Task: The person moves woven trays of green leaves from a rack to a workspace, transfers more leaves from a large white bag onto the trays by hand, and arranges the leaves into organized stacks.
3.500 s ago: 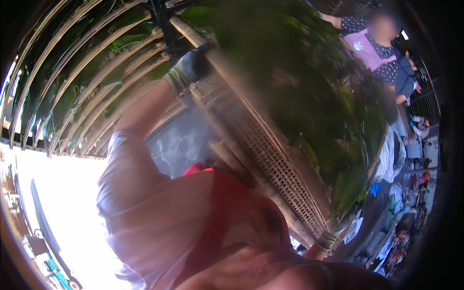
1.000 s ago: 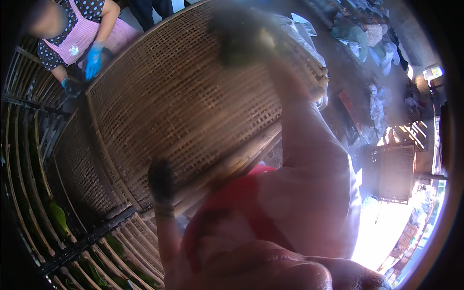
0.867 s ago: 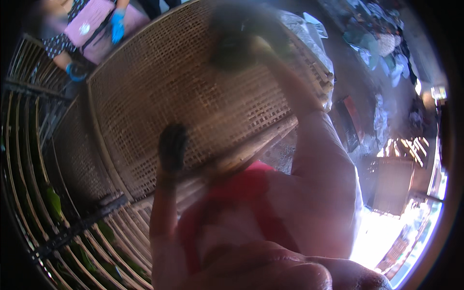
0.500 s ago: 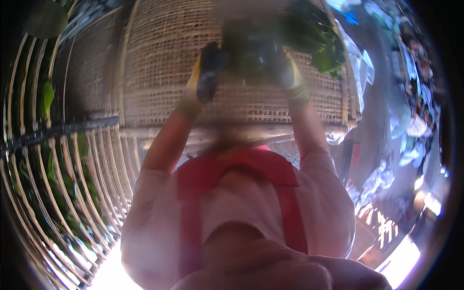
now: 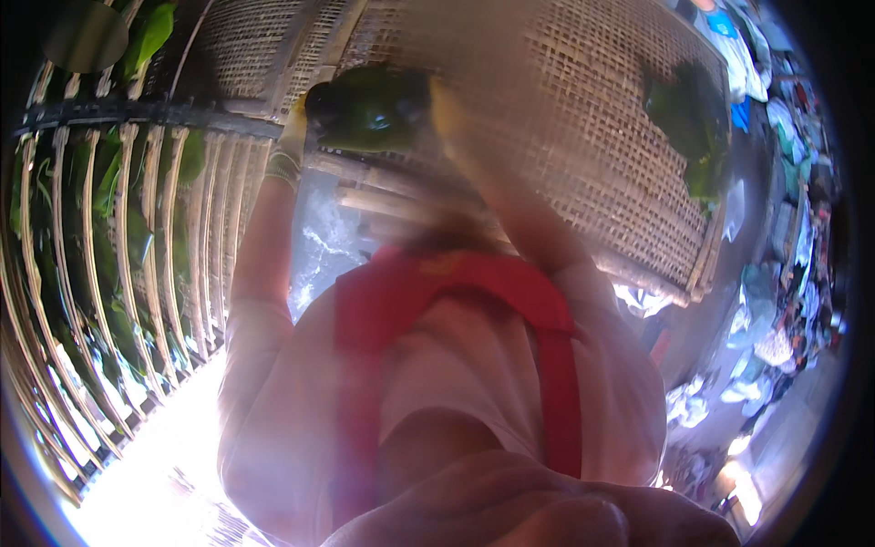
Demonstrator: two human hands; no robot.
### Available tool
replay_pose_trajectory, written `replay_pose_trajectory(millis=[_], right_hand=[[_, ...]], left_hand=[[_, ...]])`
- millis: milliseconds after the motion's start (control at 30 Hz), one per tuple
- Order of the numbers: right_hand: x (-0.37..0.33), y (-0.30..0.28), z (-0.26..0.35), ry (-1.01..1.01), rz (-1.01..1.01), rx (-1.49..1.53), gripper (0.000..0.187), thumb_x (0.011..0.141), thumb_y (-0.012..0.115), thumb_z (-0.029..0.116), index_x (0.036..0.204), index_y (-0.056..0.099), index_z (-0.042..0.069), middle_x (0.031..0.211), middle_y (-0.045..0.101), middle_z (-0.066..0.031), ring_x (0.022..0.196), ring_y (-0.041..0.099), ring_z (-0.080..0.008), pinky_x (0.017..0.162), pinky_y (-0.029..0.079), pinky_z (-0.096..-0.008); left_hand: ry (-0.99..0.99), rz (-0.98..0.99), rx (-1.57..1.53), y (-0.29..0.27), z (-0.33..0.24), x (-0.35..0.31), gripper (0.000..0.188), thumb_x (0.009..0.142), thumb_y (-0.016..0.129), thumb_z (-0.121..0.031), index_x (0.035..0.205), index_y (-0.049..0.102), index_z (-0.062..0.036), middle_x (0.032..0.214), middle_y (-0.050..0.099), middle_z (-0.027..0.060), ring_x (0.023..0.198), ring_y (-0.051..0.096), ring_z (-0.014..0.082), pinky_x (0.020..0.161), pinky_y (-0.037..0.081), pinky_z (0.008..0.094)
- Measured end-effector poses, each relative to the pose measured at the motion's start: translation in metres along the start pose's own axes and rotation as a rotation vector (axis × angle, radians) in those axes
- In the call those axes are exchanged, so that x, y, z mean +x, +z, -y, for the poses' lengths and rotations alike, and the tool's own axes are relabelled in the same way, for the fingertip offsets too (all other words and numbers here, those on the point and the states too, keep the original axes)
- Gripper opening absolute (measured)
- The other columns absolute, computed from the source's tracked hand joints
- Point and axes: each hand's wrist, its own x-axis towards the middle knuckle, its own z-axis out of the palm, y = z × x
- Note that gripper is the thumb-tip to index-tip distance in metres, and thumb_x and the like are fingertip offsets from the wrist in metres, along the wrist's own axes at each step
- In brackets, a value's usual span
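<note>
A bundle of broad, glossy green leaves (image 5: 372, 118) is held between my two gloved hands, over the near left corner of a woven bamboo tray (image 5: 583, 100). My left hand (image 5: 314, 111), in a yellow glove with dark fingers, closes on the bundle's left side. At the other side my right hand (image 5: 437, 102) grips it, its outline smeared by motion. Another heap of green leaves (image 5: 688, 114) lies on the far right part of the tray.
To the left stands a slatted bamboo rack (image 5: 137, 237) with green leaves behind its slats. A second woven panel (image 5: 251, 46) is at the upper left. Bamboo poles (image 5: 392, 205) edge the tray near my chest. Pale plastic-like items (image 5: 756, 301) crowd the right side.
My hands and the leaf bundle have moved left, toward the slatted rack. The view has turned, so the tray now lies slanted and its leaf heap sits farther right.
</note>
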Motion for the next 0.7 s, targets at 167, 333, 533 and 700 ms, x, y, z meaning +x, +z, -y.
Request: replay_pose_trajectory(millis=[167, 333, 533, 700], right_hand=[[0.025, -0.058, -0.059, -0.863, -0.323, -1.368, 0.043, 0.086, 0.047, 0.013, 0.127, 0.04, 0.0, 0.11, 0.055, -0.0262, 0.087, 0.059, -0.039, 0.077, 0.049, -0.0427], [-0.029, -0.237, 0.037, -0.532, -0.889, -1.412, 0.057, 0.077, 0.052, 0.005, 0.131, 0.035, -0.001, 0.123, 0.046, -0.0278, 0.11, 0.049, -0.04, 0.094, 0.042, -0.0414], [-0.056, -0.462, 0.096, -0.21, -1.872, -0.213, 0.045, 0.082, 0.057, 0.038, 0.111, 0.051, 0.004, 0.106, 0.06, -0.0234, 0.098, 0.06, -0.0356, 0.081, 0.049, -0.0417], [-0.041, -0.492, 0.115, -0.075, -1.513, -0.808, 0.037, 0.087, 0.049, 0.03, 0.111, 0.054, 0.003, 0.1, 0.063, -0.019, 0.094, 0.062, -0.0332, 0.081, 0.049, -0.0406]], left_hand=[[0.216, -0.11, 1.104, -0.068, 0.034, 0.054, 0.043, 0.086, 0.048, -0.019, 0.126, 0.047, -0.0039, 0.118, 0.053, 0.0113, 0.102, 0.053, 0.0227, 0.087, 0.046, 0.0347], [0.696, -0.218, 1.528, -0.028, 0.013, -0.01, 0.057, 0.08, 0.059, -0.008, 0.134, 0.04, -0.0054, 0.133, 0.043, 0.0156, 0.122, 0.043, 0.0287, 0.102, 0.036, 0.0395], [0.206, 0.238, 0.392, 0.078, 0.053, 0.0, 0.044, 0.097, 0.036, -0.032, 0.134, 0.041, -0.0082, 0.135, 0.043, 0.0073, 0.125, 0.04, 0.0232, 0.104, 0.035, 0.0351], [0.231, 0.792, 0.242, 0.246, 0.058, -0.053, 0.051, 0.092, 0.049, -0.026, 0.135, 0.034, -0.0028, 0.126, 0.044, 0.0089, 0.111, 0.045, 0.0161, 0.093, 0.038, 0.0265]])
